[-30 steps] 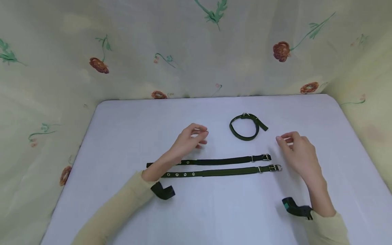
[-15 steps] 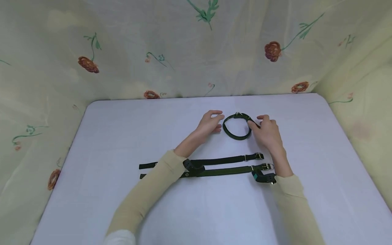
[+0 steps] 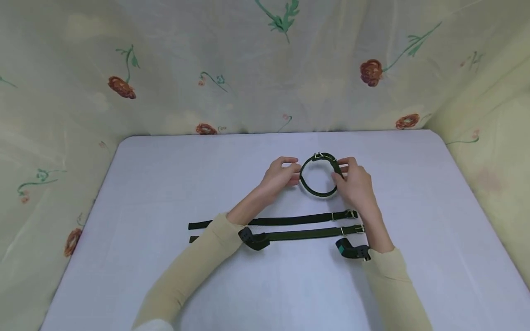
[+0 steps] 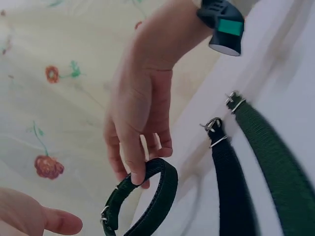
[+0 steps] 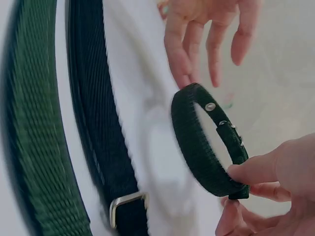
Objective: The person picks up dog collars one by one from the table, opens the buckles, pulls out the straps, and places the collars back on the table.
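A dark green webbing collar point(image 3: 321, 193), buckled into a ring with metal hardware, is lifted above the table. My right hand point(image 3: 355, 183) pinches its right side between thumb and fingers; the right wrist view shows the thumb on the collar point(image 5: 192, 142). At the ring's left side is my left hand point(image 3: 281, 177), fingers loosely extended and not curled round it; whether a fingertip touches it I cannot tell. Nearer me lie two straight collars, a black one point(image 3: 290, 221) and a green one point(image 3: 306, 235), buckles to the right. My left forearm covers part of both.
The collars lie on a white table point(image 3: 256, 285) with rounded far corners. A pale floral curtain point(image 3: 248, 69) hangs behind and along both sides. Each wrist wears a small black camera, the left camera point(image 3: 254, 240) above the straight collars and the right camera point(image 3: 353, 249) near their buckles.
Both hands have moved from above the straight collars to the ring-shaped collar. My right hand has taken hold of its right side and raised it off the table.
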The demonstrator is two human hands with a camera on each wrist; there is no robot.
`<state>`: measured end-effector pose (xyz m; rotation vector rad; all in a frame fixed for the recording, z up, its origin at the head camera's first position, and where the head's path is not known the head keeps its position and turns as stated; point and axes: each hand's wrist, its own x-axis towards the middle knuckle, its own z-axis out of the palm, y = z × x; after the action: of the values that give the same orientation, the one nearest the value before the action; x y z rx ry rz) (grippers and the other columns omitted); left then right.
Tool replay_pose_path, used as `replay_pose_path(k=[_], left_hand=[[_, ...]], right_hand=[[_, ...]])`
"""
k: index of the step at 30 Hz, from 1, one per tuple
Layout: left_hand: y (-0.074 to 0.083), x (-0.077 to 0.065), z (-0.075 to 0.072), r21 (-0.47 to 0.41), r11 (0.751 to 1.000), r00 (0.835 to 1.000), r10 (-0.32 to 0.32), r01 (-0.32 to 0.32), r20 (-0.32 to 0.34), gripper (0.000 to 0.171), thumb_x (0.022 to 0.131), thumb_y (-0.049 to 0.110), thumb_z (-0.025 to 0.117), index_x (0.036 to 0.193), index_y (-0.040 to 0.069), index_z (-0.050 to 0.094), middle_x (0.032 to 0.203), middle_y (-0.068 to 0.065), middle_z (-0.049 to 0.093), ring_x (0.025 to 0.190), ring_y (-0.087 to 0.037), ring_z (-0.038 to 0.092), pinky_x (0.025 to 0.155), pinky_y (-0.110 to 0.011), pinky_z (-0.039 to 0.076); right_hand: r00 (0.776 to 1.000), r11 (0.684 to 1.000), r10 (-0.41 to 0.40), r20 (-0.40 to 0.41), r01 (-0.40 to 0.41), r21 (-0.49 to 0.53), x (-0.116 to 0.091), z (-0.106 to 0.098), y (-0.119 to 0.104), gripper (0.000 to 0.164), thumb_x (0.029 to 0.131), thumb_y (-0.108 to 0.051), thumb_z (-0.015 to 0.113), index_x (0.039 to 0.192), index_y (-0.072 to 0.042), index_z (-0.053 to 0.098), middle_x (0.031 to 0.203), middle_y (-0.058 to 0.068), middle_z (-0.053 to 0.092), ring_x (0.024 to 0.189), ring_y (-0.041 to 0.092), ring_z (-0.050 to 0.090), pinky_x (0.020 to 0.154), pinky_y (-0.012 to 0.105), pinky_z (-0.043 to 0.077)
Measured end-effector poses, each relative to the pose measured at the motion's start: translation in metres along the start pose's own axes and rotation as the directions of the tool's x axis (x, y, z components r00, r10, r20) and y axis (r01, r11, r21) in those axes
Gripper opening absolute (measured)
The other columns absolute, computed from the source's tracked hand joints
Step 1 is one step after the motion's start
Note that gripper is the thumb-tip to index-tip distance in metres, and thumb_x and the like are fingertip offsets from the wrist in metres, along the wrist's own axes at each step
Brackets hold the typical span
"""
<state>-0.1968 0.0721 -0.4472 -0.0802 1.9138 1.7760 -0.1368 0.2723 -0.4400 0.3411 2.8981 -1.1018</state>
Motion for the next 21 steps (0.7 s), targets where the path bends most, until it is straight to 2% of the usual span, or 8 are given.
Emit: replay_pose_path(k=[5, 11, 16, 21], left_hand=[[-0.007, -0.035, -0.015, 0.075, 0.997, 1.000, 0.007, -0.009, 0.022, 0.047, 0.109, 0.025, 0.063, 0.154, 0.017, 0.053, 0.143, -0.016, 0.069, 0.120, -0.028, 0.075, 0.109, -0.041, 0.059], [-0.023, -0.077, -0.033, 0.140, 0.988, 0.997, 0.061, -0.068, 0.054, 0.055, 0.110, 0.030, 0.061, 0.161, 0.022, 0.042, 0.151, -0.015, 0.063, 0.119, -0.032, 0.077, 0.116, -0.052, 0.052], [-0.037, -0.110, -0.042, 0.182, 0.976, 0.993, 0.115, -0.120, 0.039, 0.061, 0.109, 0.027, 0.061, 0.165, 0.028, 0.036, 0.149, -0.018, 0.059, 0.111, -0.030, 0.079, 0.110, -0.054, 0.056], [-0.048, -0.138, -0.049, 0.221, 0.953, 0.978, 0.208, -0.207, 0.021, 0.070, 0.108, 0.022, 0.063, 0.167, 0.034, 0.027, 0.142, -0.020, 0.059, 0.115, -0.034, 0.077, 0.100, -0.050, 0.061]], right_hand=[[0.999, 0.996, -0.047, 0.029, 0.044, 0.081, -0.025, -0.003, -0.016, 0.048, 0.111, -0.022, 0.061, 0.153, -0.003, 0.045, 0.145, 0.031, 0.065, 0.122, 0.045, 0.068, 0.086, 0.046, 0.055], [0.988, 0.983, -0.145, 0.046, 0.139, 0.117, -0.057, -0.003, -0.033, 0.049, 0.107, -0.019, 0.070, 0.149, -0.005, 0.050, 0.138, 0.026, 0.070, 0.111, 0.036, 0.067, 0.079, 0.031, 0.051], [0.980, 0.977, -0.185, 0.075, 0.176, 0.122, -0.079, 0.002, -0.045, 0.047, 0.102, -0.017, 0.077, 0.144, -0.011, 0.057, 0.132, 0.018, 0.074, 0.105, 0.026, 0.061, 0.079, 0.023, 0.051], [0.968, 0.966, -0.221, 0.115, 0.202, 0.163, -0.100, 0.006, -0.053, 0.042, 0.098, -0.017, 0.082, 0.137, -0.016, 0.066, 0.114, 0.010, 0.072, 0.090, 0.021, 0.061, 0.070, 0.024, 0.050]])
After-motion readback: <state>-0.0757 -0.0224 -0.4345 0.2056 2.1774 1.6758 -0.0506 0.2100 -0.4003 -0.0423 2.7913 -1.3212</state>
